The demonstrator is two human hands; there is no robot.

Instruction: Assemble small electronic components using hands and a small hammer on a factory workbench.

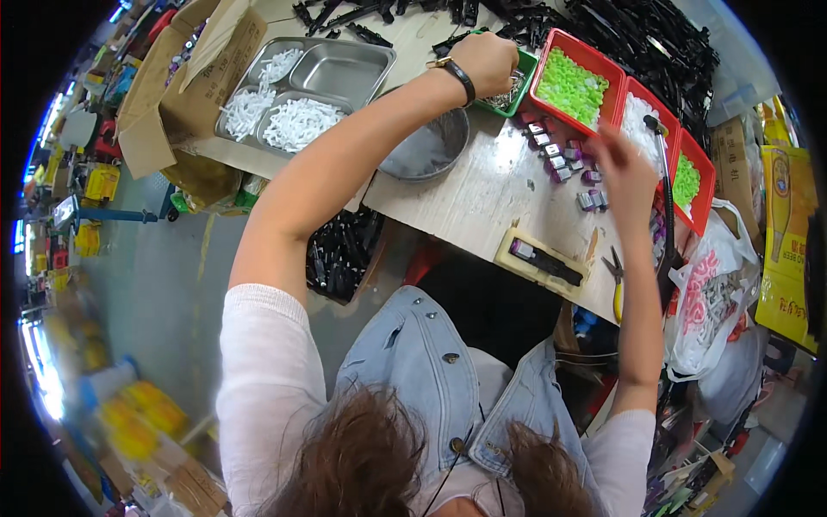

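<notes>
My left hand (487,65), with a watch and a dark band at its wrist, reaches over the green tray (508,110) of small metal parts. Its fingers point down and away, hidden behind the hand. To the right, my right hand (627,168) is smeared by motion in front of the red tray (628,84) of white pieces; whether it holds anything does not show. Just left of it lie several small purple-and-silver parts (556,155). Nearer to me, a cream block fixture (510,248) cradles a long black plastic part (556,265) with a purple piece at its left end.
Bright green pieces (573,89) fill another red tray. A grey bowl (422,177) and a divided steel tray (297,90) with white strips stand left. Yellow-handled cutters (617,289) lie at the right. Black parts (637,52) pile up behind; a plastic bag (706,302) hangs beside the table.
</notes>
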